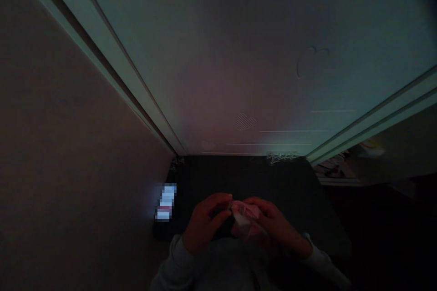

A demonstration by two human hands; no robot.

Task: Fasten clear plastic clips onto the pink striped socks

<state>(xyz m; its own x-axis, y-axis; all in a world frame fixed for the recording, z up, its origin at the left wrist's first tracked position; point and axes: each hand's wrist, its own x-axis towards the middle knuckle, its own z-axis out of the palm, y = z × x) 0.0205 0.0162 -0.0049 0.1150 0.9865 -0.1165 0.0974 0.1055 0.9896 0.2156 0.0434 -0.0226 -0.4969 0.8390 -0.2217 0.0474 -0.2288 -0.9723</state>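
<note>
A: Dim room, head view. Both hands meet low in the frame over a dark surface (293,191) that runs up to a pale door (239,54).

B: What is in them?

A: A small pale object (244,217), pinkish-white, maybe crumpled wrapping or soft plastic; too dark to name it closer. It sits between the two hands, just above the person's lap.

B: Finger state?

A: Left hand (204,225): fingers curled, tips pinched onto the object's left edge. Right hand (273,223): fingers bent around its right side and underneath, closed on it. Neither hand is spread wide. Light sleeves (177,259) on both arms.

B: Anything else nearby?

A: A lit phone screen (166,202) lies to the left, at the edge of the dark surface, close to the left hand but apart from it. Something glinting along the foot of the door (283,158); cannot tell what. Cluttered items (336,166) at far right, well apart.

B: Risks, as you judge them?

A: Poor light is the main one. Fingertip grips on a soft, slippery thing could slide, and a dropped piece would vanish on that dark surface. A left elbow swing might also knock the phone off its edge.
</note>
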